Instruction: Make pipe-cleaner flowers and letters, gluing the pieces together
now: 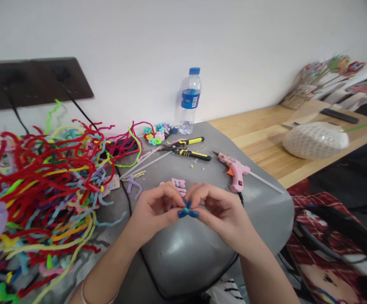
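Observation:
My left hand (158,207) and my right hand (213,207) meet fingertip to fingertip above the grey table. Thumbs and forefingers of both pinch a small light-blue piece (187,209), mostly hidden by the fingers and blue nails. Just behind the hands lie pink bent pipe-cleaner pieces (179,183). A purple piece (134,185) rests to their left. Further back are yellow-and-black pliers (186,151). The pink glue gun (236,171) lies right of them, a white stick in its rear.
A large heap of coloured pipe cleaners (53,181) covers the left side. Small coloured shapes (158,133) and a water bottle (190,101) stand by the wall. A black cable (148,270) runs below the hands. A bubble-wrapped bundle (315,140) sits on the wooden shelf (253,131).

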`<action>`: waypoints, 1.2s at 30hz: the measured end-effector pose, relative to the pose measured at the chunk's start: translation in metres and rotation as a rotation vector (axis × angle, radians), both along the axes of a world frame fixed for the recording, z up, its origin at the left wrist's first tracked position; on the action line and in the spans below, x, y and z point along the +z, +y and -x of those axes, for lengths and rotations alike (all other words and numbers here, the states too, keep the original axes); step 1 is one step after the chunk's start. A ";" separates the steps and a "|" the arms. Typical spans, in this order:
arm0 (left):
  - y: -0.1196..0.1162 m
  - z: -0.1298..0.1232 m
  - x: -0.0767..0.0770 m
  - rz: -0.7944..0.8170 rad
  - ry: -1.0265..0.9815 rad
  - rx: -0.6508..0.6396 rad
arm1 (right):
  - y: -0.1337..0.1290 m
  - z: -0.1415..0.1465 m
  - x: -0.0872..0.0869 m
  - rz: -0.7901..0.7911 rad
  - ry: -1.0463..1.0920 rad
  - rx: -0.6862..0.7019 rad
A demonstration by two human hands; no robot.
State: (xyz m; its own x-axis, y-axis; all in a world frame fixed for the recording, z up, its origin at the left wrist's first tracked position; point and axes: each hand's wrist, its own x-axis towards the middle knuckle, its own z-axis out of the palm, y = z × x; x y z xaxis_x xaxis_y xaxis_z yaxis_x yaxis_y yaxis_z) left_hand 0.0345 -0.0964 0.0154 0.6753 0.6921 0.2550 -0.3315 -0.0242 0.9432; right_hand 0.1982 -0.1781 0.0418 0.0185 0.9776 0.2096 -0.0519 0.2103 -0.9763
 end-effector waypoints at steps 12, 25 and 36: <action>0.004 0.002 0.000 -0.033 0.043 0.297 | 0.011 -0.008 -0.021 -0.084 0.045 -0.104; 0.005 0.005 0.005 -0.243 0.261 0.098 | 0.011 -0.012 -0.026 -0.069 -0.016 -0.055; 0.006 0.005 0.005 -0.228 0.297 0.024 | 0.006 -0.015 -0.020 0.011 -0.076 0.051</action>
